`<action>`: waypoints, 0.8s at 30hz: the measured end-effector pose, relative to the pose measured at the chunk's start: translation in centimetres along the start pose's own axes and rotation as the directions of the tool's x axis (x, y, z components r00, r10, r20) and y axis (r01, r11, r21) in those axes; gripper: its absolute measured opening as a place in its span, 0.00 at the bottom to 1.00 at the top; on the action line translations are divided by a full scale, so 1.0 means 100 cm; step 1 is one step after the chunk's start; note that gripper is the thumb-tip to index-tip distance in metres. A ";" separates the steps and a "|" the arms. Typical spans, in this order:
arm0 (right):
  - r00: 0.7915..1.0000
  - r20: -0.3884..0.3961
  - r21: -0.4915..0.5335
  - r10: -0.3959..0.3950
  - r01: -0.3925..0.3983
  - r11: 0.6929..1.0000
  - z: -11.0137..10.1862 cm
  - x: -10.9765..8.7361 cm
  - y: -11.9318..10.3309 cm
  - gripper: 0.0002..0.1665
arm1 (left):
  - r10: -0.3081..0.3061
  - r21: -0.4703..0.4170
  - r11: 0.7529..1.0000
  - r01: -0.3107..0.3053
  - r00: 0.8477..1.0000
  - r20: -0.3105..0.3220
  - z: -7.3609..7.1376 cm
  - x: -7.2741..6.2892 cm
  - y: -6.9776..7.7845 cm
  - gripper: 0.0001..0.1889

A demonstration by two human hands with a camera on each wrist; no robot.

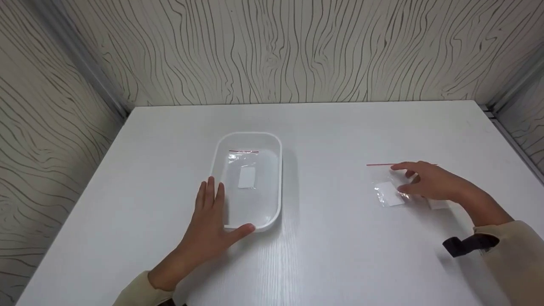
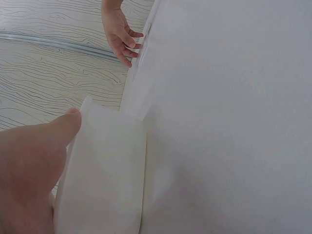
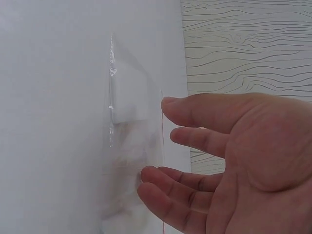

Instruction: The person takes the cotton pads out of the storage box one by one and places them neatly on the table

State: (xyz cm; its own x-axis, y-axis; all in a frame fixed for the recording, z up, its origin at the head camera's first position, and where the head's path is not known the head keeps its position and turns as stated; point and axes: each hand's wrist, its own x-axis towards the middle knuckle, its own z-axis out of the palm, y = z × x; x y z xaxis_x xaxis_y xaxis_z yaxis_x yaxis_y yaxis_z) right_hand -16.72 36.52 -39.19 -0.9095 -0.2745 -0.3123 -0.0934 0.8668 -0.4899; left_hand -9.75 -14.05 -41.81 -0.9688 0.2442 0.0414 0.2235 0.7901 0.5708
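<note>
Pale walls with dark wood-grain lines stand behind and beside the white tabletop, which spreads across most of the head view. On it, left of centre, sits a white tray with rounded corners and a raised rim. A pale sleeve covers the right forearm. The left hand rests against the tray, its long fingers extended along the left rim and its thumb stretched out wide to the near edge. The right hand, well to the right, is loosely bent over two clear bags on the tabletop, with a wide gap between thumb and fingers and nothing pinched in it; whether a fingertip touches plastic I cannot tell. The left one of the pair lies mostly uncovered, while the other is largely hidden under the hand. A third clear bag lies flat inside the tray, toward its far end. A black device juts from the right wrist. Each bag shows a small white rectangle inside, and thin red lines mark the far edges.
</note>
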 end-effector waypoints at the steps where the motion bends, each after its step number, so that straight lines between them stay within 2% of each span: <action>1: 1.000 0.002 -0.002 -0.002 0.002 1.000 -0.001 0.000 -0.001 0.40 | -0.003 0.000 1.000 0.003 1.000 0.002 0.000 0.000 0.001 0.63; 24: 0.999 0.038 -0.011 0.023 -0.023 1.000 -0.010 -0.009 -0.007 0.37 | -0.013 0.000 1.000 0.013 1.000 0.007 -0.001 0.000 0.002 0.63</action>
State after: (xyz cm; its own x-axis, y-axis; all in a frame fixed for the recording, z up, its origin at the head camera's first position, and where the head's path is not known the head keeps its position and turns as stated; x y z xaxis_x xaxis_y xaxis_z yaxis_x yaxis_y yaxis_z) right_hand -16.25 36.59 -37.73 -0.8954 -0.2699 -0.3542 -0.0769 0.8772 -0.4740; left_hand -9.71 -13.92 -41.63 -0.9710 0.2374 0.0283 0.2106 0.7933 0.5713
